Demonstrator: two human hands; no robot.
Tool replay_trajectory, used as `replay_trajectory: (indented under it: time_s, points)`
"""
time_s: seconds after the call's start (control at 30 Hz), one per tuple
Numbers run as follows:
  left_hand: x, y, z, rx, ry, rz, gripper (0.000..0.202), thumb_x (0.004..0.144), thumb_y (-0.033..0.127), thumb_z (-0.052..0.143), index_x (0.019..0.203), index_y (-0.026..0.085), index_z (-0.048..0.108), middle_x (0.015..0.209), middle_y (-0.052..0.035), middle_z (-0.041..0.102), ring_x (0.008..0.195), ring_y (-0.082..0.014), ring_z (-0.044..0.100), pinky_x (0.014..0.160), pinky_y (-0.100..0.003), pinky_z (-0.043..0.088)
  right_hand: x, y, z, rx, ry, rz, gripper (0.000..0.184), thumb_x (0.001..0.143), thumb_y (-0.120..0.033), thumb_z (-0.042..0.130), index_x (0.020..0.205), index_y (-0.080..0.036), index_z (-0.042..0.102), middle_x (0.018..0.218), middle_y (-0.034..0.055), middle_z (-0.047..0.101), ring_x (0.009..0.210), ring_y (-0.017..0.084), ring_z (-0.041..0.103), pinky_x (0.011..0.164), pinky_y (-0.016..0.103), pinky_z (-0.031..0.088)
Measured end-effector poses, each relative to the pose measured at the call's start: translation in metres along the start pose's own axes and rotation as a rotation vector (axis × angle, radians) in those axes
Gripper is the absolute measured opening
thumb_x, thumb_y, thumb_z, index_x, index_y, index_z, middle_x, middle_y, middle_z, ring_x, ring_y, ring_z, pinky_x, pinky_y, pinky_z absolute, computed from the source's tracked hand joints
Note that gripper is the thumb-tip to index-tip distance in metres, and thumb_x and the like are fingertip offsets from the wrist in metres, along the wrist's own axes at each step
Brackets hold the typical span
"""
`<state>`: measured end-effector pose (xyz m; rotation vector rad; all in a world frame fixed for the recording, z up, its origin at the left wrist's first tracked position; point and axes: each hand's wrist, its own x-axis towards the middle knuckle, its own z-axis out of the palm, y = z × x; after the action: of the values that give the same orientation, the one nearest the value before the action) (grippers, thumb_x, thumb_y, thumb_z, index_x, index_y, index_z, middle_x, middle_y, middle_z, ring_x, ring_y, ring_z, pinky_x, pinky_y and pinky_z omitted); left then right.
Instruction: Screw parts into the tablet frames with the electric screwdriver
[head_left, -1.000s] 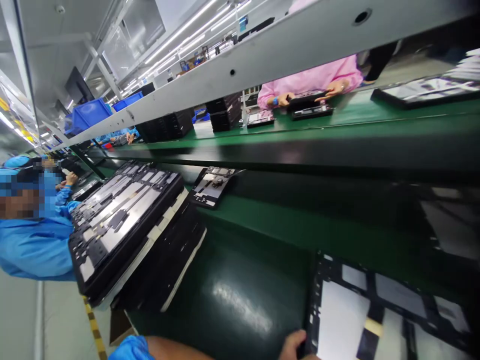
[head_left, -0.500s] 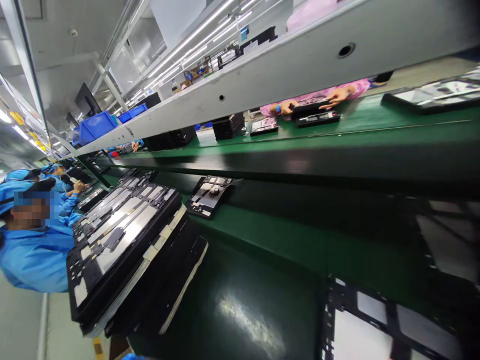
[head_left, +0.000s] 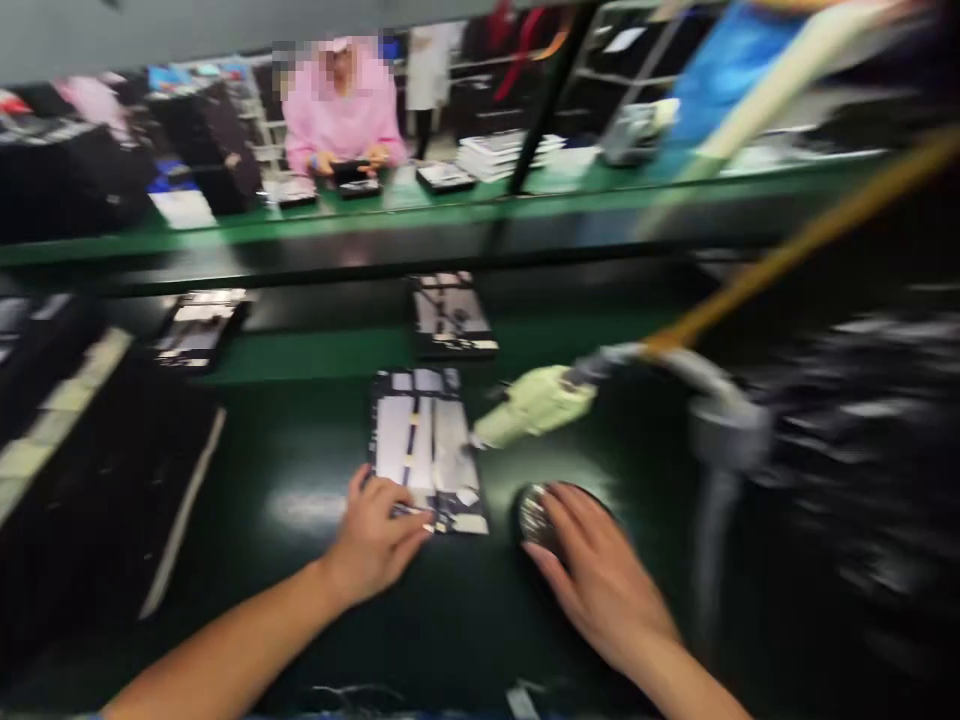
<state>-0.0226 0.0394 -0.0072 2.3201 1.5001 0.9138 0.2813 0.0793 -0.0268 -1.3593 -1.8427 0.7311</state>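
A tablet-like device [head_left: 391, 440] with an open back, a black frame and pale silver panels lies flat on the dark green bench. My left hand [head_left: 379, 530] is closed around its lower left corner, fingers at the side and thumb on the near edge. To the right, my right hand [head_left: 600, 570] reaches into a round dark dish [head_left: 534, 515] of small shiny pieces, too blurred to name. Its thumb and fingers are stretched and apart. Between device and dish, a pale green electric screwdriver [head_left: 536, 402] hangs at a slant, its tip near the device's right edge.
Two similar devices [head_left: 454, 315] [head_left: 201, 325] lie further back. Stacked black units with pale spacers [head_left: 67, 400] stand at the left. A yellow bar [head_left: 810, 240] and a grey post [head_left: 716, 520] are at the right. Across the raised green shelf [head_left: 247, 240], a person in pink handles a device.
The view has swung right and down from the stacked units to the bench in front of me. Both my hands, the dish and the screwdriver now show.
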Motion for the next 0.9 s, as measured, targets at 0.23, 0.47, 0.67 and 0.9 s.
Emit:
replay_trajectory:
  time_s: [0.23, 0.47, 0.67, 0.9]
  points:
    - [-0.003, -0.007, -0.007, 0.035, -0.01, 0.1, 0.02, 0.1, 0.024, 0.062, 0.11, 0.03, 0.078, 0.106, -0.006, 0.069, 0.103, -0.0231, 0.063, 0.112, -0.06, 0.036, -0.026, -0.028, -0.031, -0.194, -0.33, -0.135, 0.068, 0.089, -0.042, 0.075, 0.151, -0.023, 0.054, 0.162, 0.0131, 0.046, 0.153, 0.037, 0.04, 0.129, 0.061, 0.027]
    - [-0.004, -0.015, -0.004, 0.057, 0.033, 0.154, 0.018, 0.1, 0.025, 0.062, 0.108, 0.028, 0.078, 0.106, -0.0069, 0.068, 0.101, -0.0234, 0.063, 0.11, -0.058, 0.038, -0.05, -0.035, -0.066, -0.122, -0.262, -0.076, 0.05, 0.098, -0.04, 0.062, 0.143, -0.019, 0.061, 0.15, 0.0159, 0.06, 0.142, 0.033, 0.055, 0.123, 0.057, 0.041]
    - [-0.005, -0.017, -0.003, 0.071, 0.033, 0.159, 0.017, 0.1, 0.026, 0.062, 0.109, 0.028, 0.078, 0.106, -0.0069, 0.068, 0.101, -0.0232, 0.064, 0.11, -0.058, 0.038, -0.02, -0.048, -0.034, 0.624, 0.038, 0.623, 0.038, 0.091, -0.052, 0.071, 0.096, -0.015, 0.078, 0.101, 0.0147, 0.08, 0.088, 0.024, 0.078, 0.086, 0.04, 0.064]
    - [-0.005, -0.018, -0.003, 0.068, 0.033, 0.17, 0.017, 0.1, 0.026, 0.063, 0.109, 0.028, 0.077, 0.106, -0.0066, 0.068, 0.1, -0.0233, 0.063, 0.109, -0.057, 0.038, 0.004, -0.065, -0.027, 1.018, 0.141, 0.756, 0.021, 0.09, -0.035, 0.073, 0.094, -0.014, 0.075, 0.102, 0.0158, 0.081, 0.101, 0.027, 0.079, 0.099, 0.041, 0.06]
